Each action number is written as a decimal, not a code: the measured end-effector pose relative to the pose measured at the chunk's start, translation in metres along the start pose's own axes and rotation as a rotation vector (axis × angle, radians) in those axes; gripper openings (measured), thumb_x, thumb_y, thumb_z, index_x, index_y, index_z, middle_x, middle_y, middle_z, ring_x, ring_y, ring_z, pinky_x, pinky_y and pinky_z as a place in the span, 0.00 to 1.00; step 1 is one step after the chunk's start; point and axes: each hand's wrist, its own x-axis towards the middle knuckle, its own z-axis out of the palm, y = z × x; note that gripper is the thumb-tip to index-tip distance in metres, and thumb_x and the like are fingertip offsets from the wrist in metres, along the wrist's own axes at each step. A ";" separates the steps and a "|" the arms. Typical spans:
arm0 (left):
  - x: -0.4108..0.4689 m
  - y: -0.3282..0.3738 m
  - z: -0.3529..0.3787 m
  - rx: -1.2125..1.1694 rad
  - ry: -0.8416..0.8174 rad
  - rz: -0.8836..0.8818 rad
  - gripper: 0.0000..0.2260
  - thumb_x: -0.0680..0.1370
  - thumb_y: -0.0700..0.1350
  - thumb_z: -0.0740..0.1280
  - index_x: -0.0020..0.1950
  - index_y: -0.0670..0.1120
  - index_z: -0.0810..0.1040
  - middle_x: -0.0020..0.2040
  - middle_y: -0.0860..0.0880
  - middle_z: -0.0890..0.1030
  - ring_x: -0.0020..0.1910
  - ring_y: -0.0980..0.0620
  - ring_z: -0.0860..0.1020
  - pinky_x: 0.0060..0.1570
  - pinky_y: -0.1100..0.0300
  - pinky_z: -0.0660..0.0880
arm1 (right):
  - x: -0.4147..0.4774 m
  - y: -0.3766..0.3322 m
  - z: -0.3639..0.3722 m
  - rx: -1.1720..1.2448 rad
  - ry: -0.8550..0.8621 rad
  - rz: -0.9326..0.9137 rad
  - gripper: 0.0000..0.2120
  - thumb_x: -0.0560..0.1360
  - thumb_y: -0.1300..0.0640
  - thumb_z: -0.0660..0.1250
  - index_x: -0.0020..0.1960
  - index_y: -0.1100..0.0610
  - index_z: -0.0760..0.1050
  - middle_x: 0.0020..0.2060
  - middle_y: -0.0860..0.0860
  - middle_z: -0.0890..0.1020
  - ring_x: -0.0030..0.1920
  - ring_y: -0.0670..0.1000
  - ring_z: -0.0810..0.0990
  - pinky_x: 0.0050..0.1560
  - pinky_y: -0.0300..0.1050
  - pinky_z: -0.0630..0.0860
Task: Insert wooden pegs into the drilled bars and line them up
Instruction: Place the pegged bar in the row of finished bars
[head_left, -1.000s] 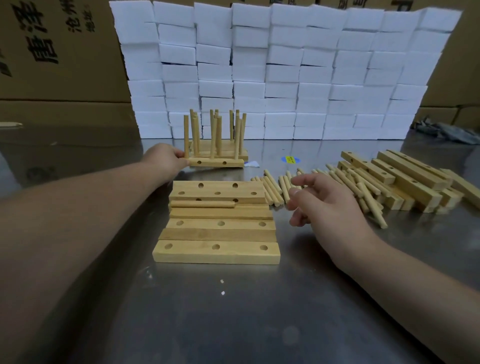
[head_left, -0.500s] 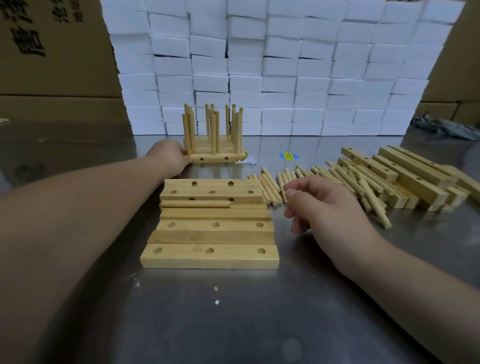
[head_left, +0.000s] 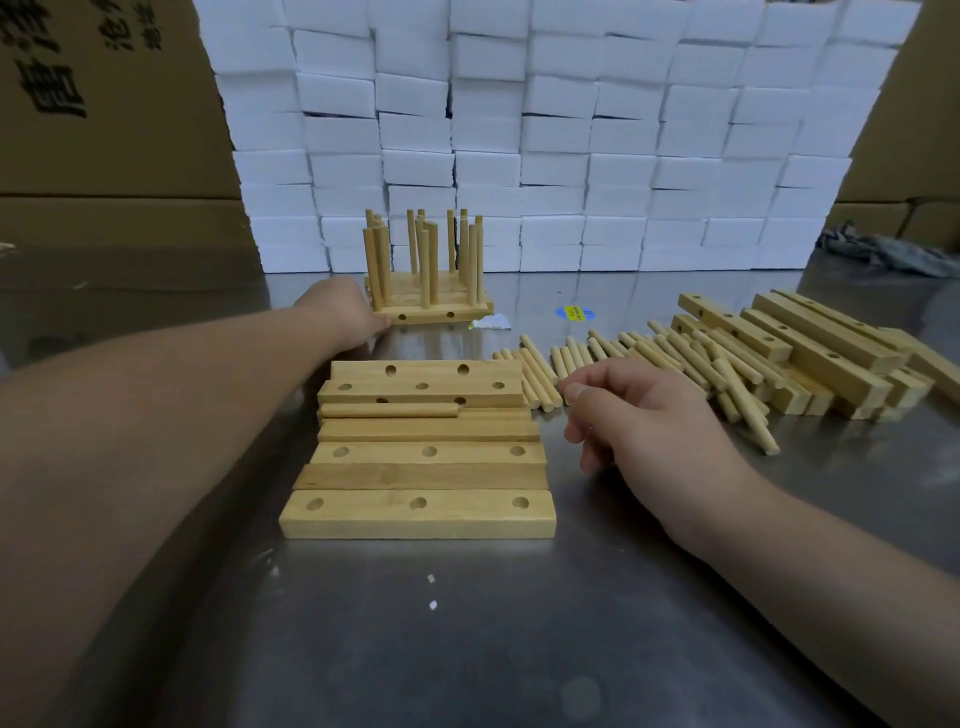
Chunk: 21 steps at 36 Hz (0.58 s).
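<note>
Several drilled bars with upright wooden pegs stand side by side at the back of the metal table. My left hand reaches to them and its fingertips touch the left end of the front pegged bar. Nearer me, several empty drilled bars lie flat in a row, and one loose peg lies across them. My right hand hovers just right of these bars, fingers loosely curled, holding nothing. Loose pegs lie just beyond it.
A heap of more drilled bars lies at the right. A wall of white foam blocks closes the back, with cardboard boxes at the left. A blue sticker, a paper scrap and a grey cloth lie on the table.
The front pegged bar has moved back against the other pegged bars, with my left hand at its end. My right hand has stayed near the loose pegs.
</note>
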 end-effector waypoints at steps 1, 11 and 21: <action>-0.002 0.000 -0.003 -0.030 -0.002 -0.012 0.15 0.76 0.53 0.65 0.53 0.42 0.74 0.40 0.46 0.77 0.40 0.48 0.76 0.39 0.55 0.72 | 0.000 0.000 0.000 -0.002 0.002 0.000 0.06 0.74 0.58 0.63 0.40 0.54 0.77 0.25 0.45 0.77 0.24 0.45 0.73 0.27 0.33 0.69; -0.064 0.012 -0.056 -0.567 0.275 -0.032 0.11 0.76 0.39 0.56 0.34 0.45 0.69 0.30 0.47 0.66 0.28 0.49 0.63 0.29 0.61 0.59 | -0.001 -0.003 0.000 -0.024 0.047 0.040 0.06 0.74 0.58 0.63 0.40 0.53 0.78 0.25 0.44 0.78 0.24 0.42 0.71 0.26 0.33 0.69; -0.155 0.014 -0.043 -0.353 -0.092 0.081 0.17 0.79 0.49 0.59 0.68 0.52 0.71 0.67 0.49 0.72 0.56 0.52 0.71 0.53 0.57 0.68 | 0.000 -0.004 0.000 -0.092 0.126 0.003 0.08 0.74 0.58 0.63 0.37 0.50 0.76 0.26 0.44 0.78 0.24 0.39 0.71 0.35 0.42 0.69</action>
